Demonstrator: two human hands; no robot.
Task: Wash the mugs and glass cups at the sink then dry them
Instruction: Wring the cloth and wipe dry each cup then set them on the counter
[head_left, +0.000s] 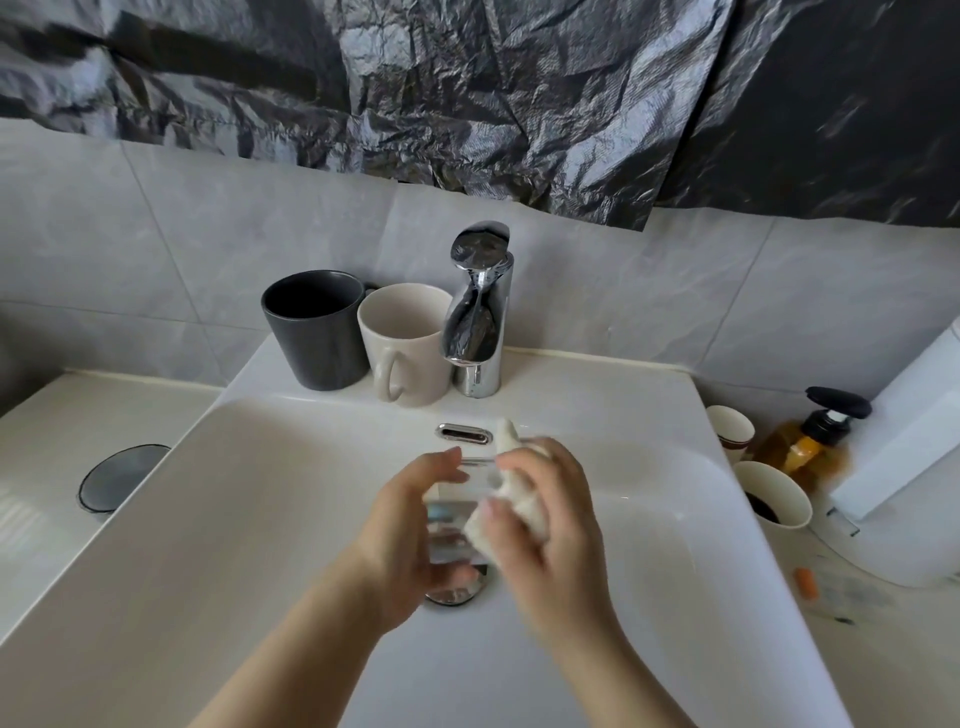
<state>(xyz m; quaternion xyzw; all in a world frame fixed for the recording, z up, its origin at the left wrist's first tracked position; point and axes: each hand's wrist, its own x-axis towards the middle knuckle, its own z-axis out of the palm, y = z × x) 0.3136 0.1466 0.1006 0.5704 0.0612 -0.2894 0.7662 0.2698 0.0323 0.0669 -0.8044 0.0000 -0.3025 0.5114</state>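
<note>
Over the white sink, my left hand grips a clear glass cup from its left side. My right hand holds a white cloth pressed against the cup's right side and rim. Both hands are blurred. A dark grey mug and a cream mug stand upright side by side on the ledge behind the basin, just left of the chrome tap. No water runs from the tap.
A chrome drain lies under the hands. Right of the basin stand two paper cups, an amber soap pump bottle and a white box. A round grey lid lies on the counter at left.
</note>
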